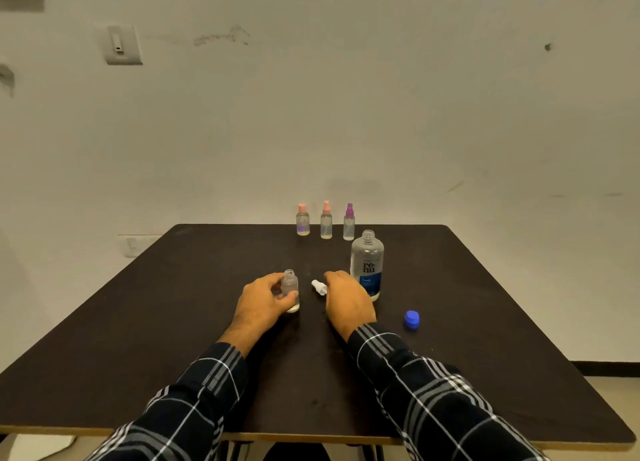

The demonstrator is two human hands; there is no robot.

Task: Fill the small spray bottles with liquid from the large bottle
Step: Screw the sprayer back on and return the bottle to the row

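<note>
A dark brown square table (173,322) stands against a pale wall. Near its centre the left hand (261,303) curls around a small clear plastic bottle with an open threaded neck (290,289), thumb and fingers closed on its sides; the bottle stands upright on the tabletop with a little pale liquid at its base. At three o'clock from that bottle, just beside it, a white spray nozzle cap (319,286) lies on its side on the table. The right hand (348,299) hangs palm-down over the table with its fingertips at or touching the nozzle cap; whether the fingers have actually closed on it cannot be told.

At one o'clock from the right hand, near it, stands a large clear bottle with a blue-and-white label (367,265), upright and uncapped. Its blue screw cap (411,319) rests on the table at five o'clock from the large bottle.

At twelve o'clock, along the far edge, three small capped spray bottles stand in a row: one with a pink flat cap (303,220), one with a pink sprayer (326,224), one with a purple sprayer (349,222). Both forearms wear dark plaid sleeves (433,384).
</note>
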